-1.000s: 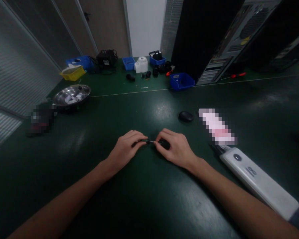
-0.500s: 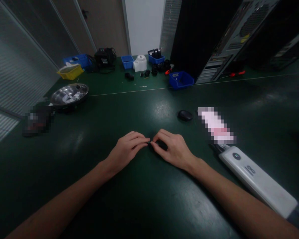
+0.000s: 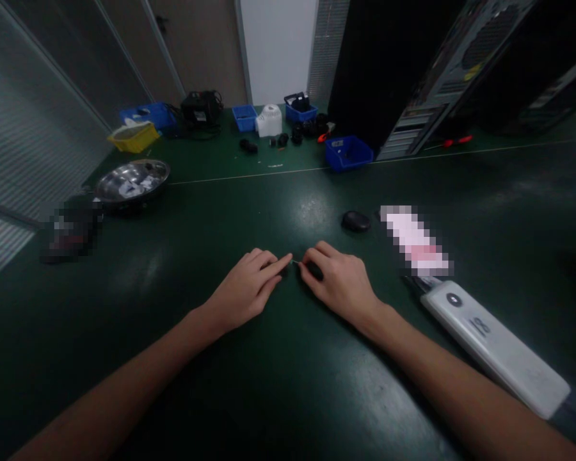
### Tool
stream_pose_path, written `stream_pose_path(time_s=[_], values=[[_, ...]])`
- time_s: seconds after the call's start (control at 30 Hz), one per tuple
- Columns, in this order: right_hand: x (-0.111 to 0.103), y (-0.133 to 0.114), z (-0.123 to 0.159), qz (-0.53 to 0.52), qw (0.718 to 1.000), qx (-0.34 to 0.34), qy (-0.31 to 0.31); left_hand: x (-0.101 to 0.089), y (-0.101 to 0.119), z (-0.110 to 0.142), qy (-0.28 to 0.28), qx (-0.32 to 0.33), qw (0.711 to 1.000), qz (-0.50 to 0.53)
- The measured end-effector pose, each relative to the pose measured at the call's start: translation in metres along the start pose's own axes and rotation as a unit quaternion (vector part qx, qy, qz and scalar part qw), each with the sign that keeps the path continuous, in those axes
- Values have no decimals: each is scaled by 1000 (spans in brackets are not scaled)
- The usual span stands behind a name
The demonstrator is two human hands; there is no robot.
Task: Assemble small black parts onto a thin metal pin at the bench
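Observation:
My right hand (image 3: 338,278) is closed around a small dark tool (image 3: 315,270) whose thin shaft (image 3: 296,262) points left; most of it is hidden by the fingers. Opposite it, my left hand (image 3: 242,285) rests low over the green tabletop (image 3: 249,390). Its index finger stretches toward the shaft, with the thumb apart below. A tiny greenish spot (image 3: 291,260) shows at that fingertip, too small to name. A black computer mouse (image 3: 356,221) lies beyond my right hand.
A white power bank-like case (image 3: 496,349) and a blurred pink-white item (image 3: 415,243) lie on the right. A steel bowl (image 3: 133,182) stands at the left. Along the back are a blue bin (image 3: 348,153), a yellow bin (image 3: 134,139) and a white housing (image 3: 269,121).
My left thumb and index finger have parted, and the index finger now extends further. My right hand has shifted slightly right and away from me, so the thin shaft shows between the hands.

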State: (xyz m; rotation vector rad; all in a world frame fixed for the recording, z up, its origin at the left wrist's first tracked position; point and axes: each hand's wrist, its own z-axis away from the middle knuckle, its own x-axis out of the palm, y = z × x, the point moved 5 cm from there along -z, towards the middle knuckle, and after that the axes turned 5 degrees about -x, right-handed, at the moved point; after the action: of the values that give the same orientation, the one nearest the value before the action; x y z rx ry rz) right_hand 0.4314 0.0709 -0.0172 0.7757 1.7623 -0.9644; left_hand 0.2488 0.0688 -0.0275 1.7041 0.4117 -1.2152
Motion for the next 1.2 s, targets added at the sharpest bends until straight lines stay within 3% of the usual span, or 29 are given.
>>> stream_pose_path(time_s=[0.33,0.6,0.77,0.87,0.97,1.03,1.13,1.2], values=[[-8,5,1,32,997,65,8,-8,-2,4,15,-30,999,31],[-7,8,0,5,997,76,10,-24,-20,-7,52,23,998,-1],[-6,9,0,6,997,76,26,-14,-17,-26,4,55,998,-2],[-4,10,1,3,997,72,32,-14,-22,-23,11,45,999,-10],[-4,11,1,-3,997,70,37,-31,-42,-1,51,-2,999,-1],[-3,11,1,-9,997,69,38,-52,-69,26,92,-74,993,-7],[-4,11,2,-17,997,66,39,-93,-126,86,149,-202,964,-89],[-4,11,2,-18,997,66,39,-123,-172,136,190,-280,923,-183]])
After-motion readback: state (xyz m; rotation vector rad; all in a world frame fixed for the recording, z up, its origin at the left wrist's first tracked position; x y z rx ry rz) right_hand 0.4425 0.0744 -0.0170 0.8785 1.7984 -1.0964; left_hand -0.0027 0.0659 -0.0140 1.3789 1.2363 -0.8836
